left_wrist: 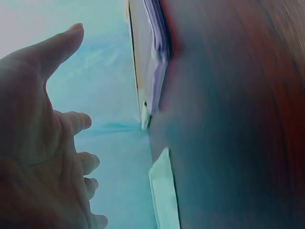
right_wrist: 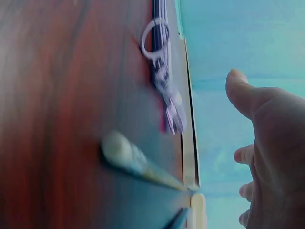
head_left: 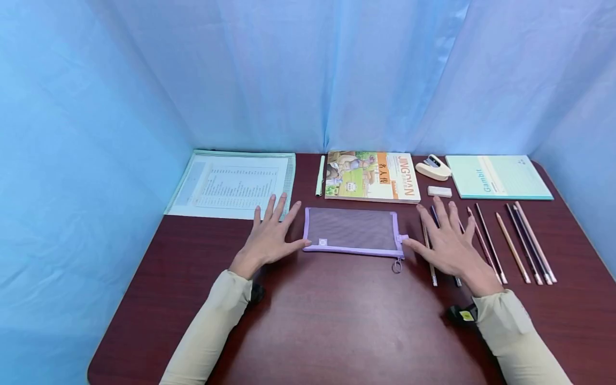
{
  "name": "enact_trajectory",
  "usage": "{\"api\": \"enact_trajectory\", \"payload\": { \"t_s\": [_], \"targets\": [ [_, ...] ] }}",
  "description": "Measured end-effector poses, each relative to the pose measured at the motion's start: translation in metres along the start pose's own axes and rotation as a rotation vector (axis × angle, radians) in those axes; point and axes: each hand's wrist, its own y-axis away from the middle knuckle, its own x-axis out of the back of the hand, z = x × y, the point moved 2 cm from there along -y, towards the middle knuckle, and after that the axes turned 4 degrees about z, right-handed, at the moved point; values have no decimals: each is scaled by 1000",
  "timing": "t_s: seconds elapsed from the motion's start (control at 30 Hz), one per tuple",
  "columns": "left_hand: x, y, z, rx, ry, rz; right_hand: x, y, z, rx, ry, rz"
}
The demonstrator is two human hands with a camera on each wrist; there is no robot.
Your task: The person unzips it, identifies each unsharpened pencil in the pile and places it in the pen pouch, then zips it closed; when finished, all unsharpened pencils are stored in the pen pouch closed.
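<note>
A flat purple mesh pouch (head_left: 353,232) (zipper ring dangling) lies between the left hand (head_left: 267,239) and right hand (head_left: 449,245), both spread flat, holding nothing.

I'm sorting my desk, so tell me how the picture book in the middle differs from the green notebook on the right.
The picture book has an illustrated cover with an orange band reading JINGDAN; the green notebook is plain pale green, marked Gambit. The picture book looks thicker. It lies behind the mesh pouch, while the green notebook lies behind the pencils. Both lie flat and closed on the table.

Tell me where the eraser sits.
In the head view, the white eraser lies right of centre, just below the stapler, between the book and the notebook.
</note>
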Motion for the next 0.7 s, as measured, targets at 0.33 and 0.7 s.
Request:
{"api": "enact_trajectory", "payload": {
  "t_s": [0.33,0.7],
  "targets": [
    [-16,-7,20,-61,16,-90,-14,-2,-23,33,-17,-88],
    [-29,-14,22,-54,33,-266,-29,-5,-40,55,3,-166]
  ]
}}
